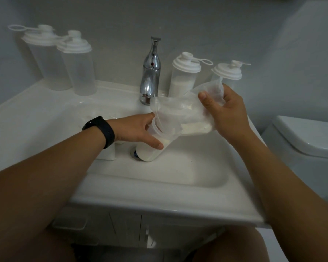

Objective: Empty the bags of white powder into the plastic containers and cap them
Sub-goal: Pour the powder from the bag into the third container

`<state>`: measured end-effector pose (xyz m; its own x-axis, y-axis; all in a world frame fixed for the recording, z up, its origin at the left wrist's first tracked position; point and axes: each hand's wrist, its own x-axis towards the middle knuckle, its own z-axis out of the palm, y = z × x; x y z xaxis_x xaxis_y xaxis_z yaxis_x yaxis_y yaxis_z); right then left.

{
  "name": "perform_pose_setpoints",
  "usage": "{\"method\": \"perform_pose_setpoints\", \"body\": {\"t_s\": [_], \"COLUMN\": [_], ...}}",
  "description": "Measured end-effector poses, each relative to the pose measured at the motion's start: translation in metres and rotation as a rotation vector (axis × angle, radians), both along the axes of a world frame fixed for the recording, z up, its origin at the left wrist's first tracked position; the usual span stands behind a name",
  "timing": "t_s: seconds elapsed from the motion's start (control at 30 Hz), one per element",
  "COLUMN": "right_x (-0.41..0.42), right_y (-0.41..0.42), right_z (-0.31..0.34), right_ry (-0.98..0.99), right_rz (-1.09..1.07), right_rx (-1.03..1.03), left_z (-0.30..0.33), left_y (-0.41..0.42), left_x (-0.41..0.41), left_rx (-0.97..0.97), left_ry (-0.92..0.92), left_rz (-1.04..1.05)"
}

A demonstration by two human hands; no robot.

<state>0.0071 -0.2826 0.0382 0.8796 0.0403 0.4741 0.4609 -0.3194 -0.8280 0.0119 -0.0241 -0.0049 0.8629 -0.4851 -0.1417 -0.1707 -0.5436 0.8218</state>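
My left hand (138, 130) grips an uncapped clear plastic container (152, 150), tilted in the sink basin and largely full of white powder. My right hand (225, 112) holds up the closed end of a clear plastic bag (180, 110); the bag's mouth lies over the container's rim. White powder (195, 127) sits in the bag's lower fold. Two capped containers stand at the back right: one (184, 78) part full of powder, the other (225, 74) partly hidden behind the bag.
Two empty capped containers (64, 61) stand at the sink's back left. A chrome tap (151, 72) rises behind the basin of the white sink (159, 186). Something white (107, 152) lies in the basin under my left wrist. A toilet (307, 137) is at the right.
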Motion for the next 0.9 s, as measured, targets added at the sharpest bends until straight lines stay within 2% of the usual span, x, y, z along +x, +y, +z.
{"method": "perform_pose_setpoints", "body": {"t_s": [0.9], "right_x": [-0.0016], "right_y": [0.0014], "right_z": [-0.0004], "right_ry": [0.008], "right_rz": [0.001], "right_rx": [-0.002], "left_z": [-0.0012], "left_y": [-0.0003], "left_x": [0.0024], "left_rx": [-0.001], "left_ry": [0.004], "left_rz": [0.005]}}
